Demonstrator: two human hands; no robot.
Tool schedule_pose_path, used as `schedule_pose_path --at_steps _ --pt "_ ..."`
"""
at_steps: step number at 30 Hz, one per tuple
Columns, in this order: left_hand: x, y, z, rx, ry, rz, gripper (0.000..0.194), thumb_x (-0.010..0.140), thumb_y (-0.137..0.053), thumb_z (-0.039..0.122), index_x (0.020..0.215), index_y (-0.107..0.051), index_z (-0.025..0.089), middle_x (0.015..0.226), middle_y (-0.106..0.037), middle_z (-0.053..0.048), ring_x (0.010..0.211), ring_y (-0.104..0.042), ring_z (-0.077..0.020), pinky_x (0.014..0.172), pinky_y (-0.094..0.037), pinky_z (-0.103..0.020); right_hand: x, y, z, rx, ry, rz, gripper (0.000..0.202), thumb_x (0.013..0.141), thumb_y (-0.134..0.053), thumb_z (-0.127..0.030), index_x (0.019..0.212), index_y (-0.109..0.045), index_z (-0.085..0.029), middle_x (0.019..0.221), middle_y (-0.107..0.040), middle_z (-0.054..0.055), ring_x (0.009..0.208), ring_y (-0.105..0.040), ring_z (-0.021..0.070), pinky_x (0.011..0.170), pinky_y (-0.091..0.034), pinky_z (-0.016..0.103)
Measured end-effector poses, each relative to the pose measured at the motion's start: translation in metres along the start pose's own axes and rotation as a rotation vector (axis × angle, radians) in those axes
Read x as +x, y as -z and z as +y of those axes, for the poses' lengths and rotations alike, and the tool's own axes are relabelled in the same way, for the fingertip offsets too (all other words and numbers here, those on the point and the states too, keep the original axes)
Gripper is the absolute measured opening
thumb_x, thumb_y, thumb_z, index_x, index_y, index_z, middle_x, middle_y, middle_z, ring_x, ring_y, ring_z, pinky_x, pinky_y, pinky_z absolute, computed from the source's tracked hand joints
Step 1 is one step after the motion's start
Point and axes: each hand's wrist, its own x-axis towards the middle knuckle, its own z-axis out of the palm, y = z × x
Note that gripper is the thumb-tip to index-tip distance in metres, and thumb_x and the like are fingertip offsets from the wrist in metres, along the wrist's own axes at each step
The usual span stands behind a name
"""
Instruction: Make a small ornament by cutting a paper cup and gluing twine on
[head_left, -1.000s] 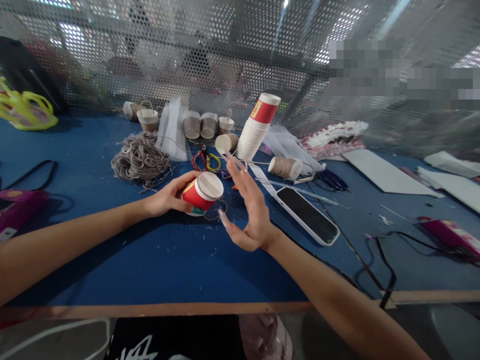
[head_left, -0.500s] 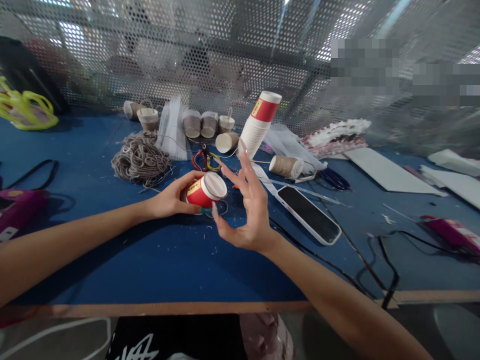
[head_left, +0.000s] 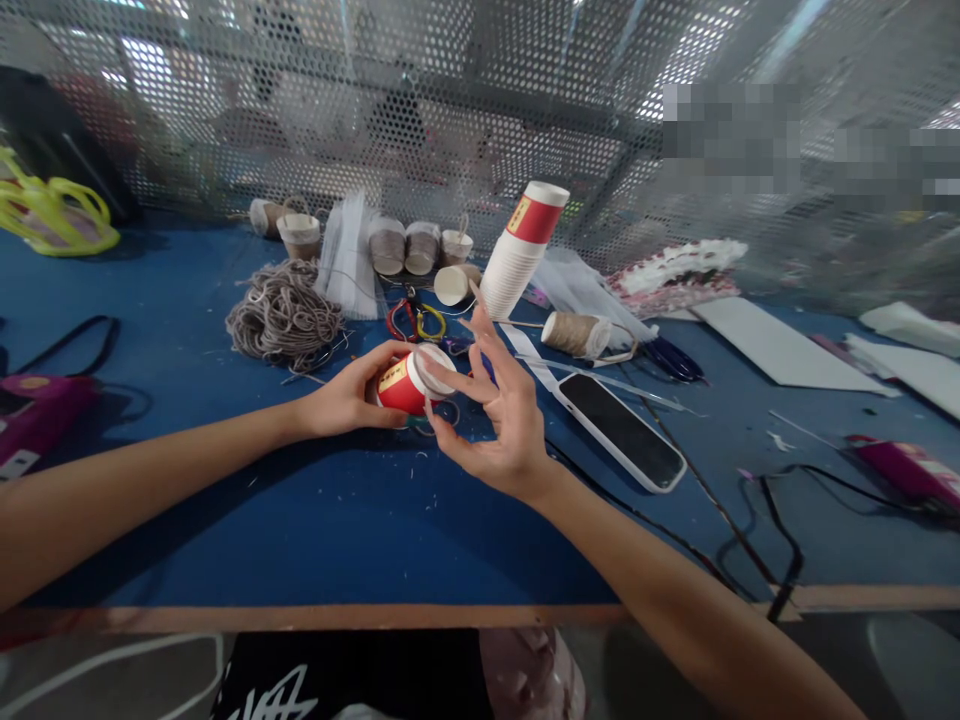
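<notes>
My left hand [head_left: 349, 393] is wrapped round a red and white paper cup [head_left: 401, 385], which lies tilted with its pale end toward the right. At that end my right hand [head_left: 499, 410] has its fingers spread; the index finger reaches across the cup's end and the thumb is by its lower edge. Whether the fingertips press on it I cannot tell. A loop of thin cord [head_left: 448, 416] shows below the cup. Just behind the hands lie red-and-yellow-handled cutters [head_left: 414, 320], partly covered by my fingers.
Behind stand a stack of paper cups [head_left: 517, 255] and several twine-wrapped cups [head_left: 388, 246]. A grey cord pile [head_left: 285, 315] lies left, beside white mesh [head_left: 349, 260]. To the right are a phone [head_left: 621, 432], a twine-wrapped cup [head_left: 574, 333] and a purple glue gun [head_left: 900, 468] with black cable.
My right hand's index finger has come down and left over the cup's pale end. My left hand keeps its hold on the cup.
</notes>
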Motion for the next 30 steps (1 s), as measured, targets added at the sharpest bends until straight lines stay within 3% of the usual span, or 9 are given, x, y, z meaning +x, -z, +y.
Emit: schedule_pose_path --at_steps 6,12,20,25,30 --pt "-0.0004 -0.0015 0.0042 0.01 0.029 0.013 0.066 0.06 -0.079 0.009 0.117 -0.047 0.022 0.116 -0.062 -0.004 0.112 -0.061 -0.0234 0.096 -0.051 -0.036 0.0015 -0.0016 -0.005 0.016 -0.061 0.013 0.079 0.088 -0.057 -0.012 0.154 -0.019 -0.035 0.16 -0.033 0.006 0.144 -0.038 0.0253 0.121 -0.033 0.046" --pt "-0.0005 -0.0019 0.0026 -0.018 0.023 0.01 0.066 0.059 -0.079 0.008 0.116 -0.048 0.022 0.117 -0.061 -0.004 0.112 -0.061 -0.023 0.097 -0.051 -0.035 0.002 -0.0024 -0.0048 0.033 -0.065 0.022 0.08 0.087 -0.06 -0.013 0.153 -0.021 -0.036 0.16 -0.034 0.004 0.145 -0.037 0.0256 0.12 -0.034 0.047" --pt "-0.0001 -0.0009 0.0029 -0.016 0.023 0.018 0.065 0.06 -0.08 0.009 0.116 -0.05 0.022 0.117 -0.063 -0.005 0.11 -0.062 -0.0237 0.095 -0.051 -0.036 0.0019 -0.001 -0.0042 0.062 -0.005 0.023 0.083 0.084 -0.061 -0.007 0.149 -0.023 -0.042 0.164 -0.023 0.003 0.136 -0.05 0.0253 0.12 -0.034 0.048" --pt "-0.0006 -0.0019 0.0037 -0.021 0.023 0.018 0.066 0.06 -0.08 0.01 0.118 -0.051 0.021 0.117 -0.063 -0.005 0.111 -0.062 -0.0242 0.096 -0.051 -0.037 0.0025 0.0004 -0.0067 0.034 -0.043 0.036 0.083 0.082 -0.065 -0.01 0.148 -0.025 -0.038 0.162 -0.028 0.006 0.144 -0.039 0.0305 0.118 -0.037 0.053" --pt "-0.0013 -0.0024 0.0048 0.014 0.017 0.012 0.064 0.06 -0.08 0.011 0.117 -0.051 0.021 0.116 -0.063 -0.005 0.111 -0.061 -0.0246 0.096 -0.051 -0.038 0.0029 -0.0012 -0.0084 0.042 -0.057 0.047 0.076 0.084 -0.064 -0.012 0.146 -0.029 -0.038 0.161 -0.029 0.006 0.144 -0.038 0.0307 0.116 -0.04 0.054"
